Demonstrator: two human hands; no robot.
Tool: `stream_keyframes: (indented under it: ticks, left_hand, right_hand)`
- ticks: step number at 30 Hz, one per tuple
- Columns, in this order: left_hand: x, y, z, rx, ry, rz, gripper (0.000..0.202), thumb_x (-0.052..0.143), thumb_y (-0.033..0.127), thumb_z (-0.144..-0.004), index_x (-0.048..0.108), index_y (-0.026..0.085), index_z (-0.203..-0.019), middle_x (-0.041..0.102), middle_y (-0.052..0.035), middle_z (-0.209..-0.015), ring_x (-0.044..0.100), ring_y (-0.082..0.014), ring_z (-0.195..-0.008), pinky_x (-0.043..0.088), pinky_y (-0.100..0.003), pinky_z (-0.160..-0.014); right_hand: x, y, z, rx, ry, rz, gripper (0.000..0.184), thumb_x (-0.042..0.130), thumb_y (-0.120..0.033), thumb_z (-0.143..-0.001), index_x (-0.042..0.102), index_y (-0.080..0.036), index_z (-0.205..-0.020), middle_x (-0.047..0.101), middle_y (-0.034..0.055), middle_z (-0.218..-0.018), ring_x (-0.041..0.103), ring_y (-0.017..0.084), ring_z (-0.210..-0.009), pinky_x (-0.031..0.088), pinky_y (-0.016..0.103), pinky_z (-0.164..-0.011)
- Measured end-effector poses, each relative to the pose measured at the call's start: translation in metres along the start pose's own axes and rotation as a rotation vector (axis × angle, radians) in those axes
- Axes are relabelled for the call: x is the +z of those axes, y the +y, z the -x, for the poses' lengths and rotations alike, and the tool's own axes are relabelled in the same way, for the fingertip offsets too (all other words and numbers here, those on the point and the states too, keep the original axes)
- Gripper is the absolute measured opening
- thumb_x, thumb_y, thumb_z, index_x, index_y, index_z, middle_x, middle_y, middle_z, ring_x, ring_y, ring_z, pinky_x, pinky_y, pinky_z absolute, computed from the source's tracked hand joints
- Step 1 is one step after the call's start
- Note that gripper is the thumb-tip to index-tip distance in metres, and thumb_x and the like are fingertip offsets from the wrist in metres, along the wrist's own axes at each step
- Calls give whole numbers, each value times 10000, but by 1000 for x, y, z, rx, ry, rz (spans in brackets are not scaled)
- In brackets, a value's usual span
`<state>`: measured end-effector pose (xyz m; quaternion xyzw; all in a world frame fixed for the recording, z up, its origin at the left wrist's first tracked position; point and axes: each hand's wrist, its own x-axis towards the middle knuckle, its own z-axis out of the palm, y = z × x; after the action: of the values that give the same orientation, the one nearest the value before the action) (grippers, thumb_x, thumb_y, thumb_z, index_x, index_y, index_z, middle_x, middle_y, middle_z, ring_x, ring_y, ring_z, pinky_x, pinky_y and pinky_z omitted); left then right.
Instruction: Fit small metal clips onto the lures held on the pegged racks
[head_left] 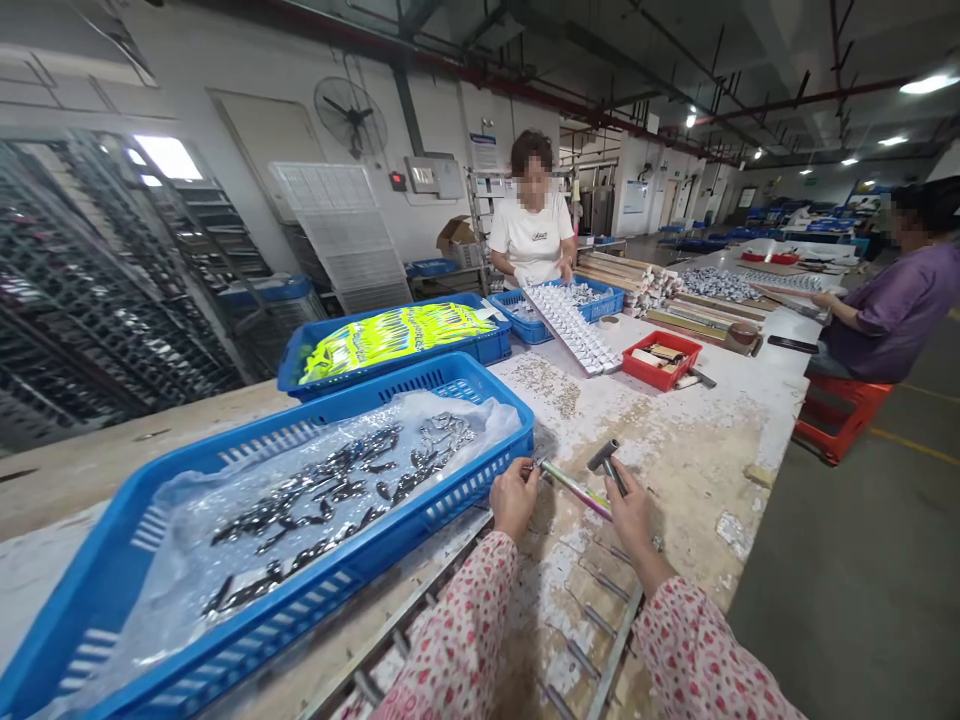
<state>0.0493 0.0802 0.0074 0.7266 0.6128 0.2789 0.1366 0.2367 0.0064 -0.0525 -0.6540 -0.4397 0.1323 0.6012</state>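
My left hand (516,497) is closed in a pinch beside the near corner of a blue basket (480,480). What its fingertips hold is too small to make out. A green and pink stick (574,487) runs from near those fingertips to my right hand (632,512). My right hand is closed around the handle of a dark T-shaped metal tool (604,456), its crosspiece tilted above the fingers. Whether that hand also grips the stick is hidden. Below my hands lies a metal rack (619,640) with short rods and thin wires. Shiny dark fish-shaped pieces (330,490) lie on plastic film in the basket.
Behind stand a blue tray of bright yellow pieces (397,335), a white strip board (574,330) and a red tray (660,350) of small items. One person (532,230) works across the table (705,450); another (900,290) sits right, past its edge.
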Motion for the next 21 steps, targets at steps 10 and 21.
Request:
stream_keyframes:
  ticks: [10, 21]
  left_hand:
    - [-10, 1, -4, 143, -89, -411, 197, 478, 184, -823, 647, 163, -922, 681, -109, -884, 605, -241, -962, 426, -298, -759]
    - [3, -8, -4, 124, -93, -370, 176, 490, 140, -804, 637, 136, -901, 689, -120, -890, 642, -224, -885, 444, -287, -749]
  right_hand:
    - [3, -57, -4, -326, -176, 7, 391, 471, -332, -887, 591, -200, -1235, 645, 79, -1183, 614, 220, -1064, 484, 345, -922]
    - [44, -87, -24, -361, -496, 559, 365, 523, -283, -880, 584, -319, -1238, 706, 19, -1051, 666, 198, -905, 508, 287, -798]
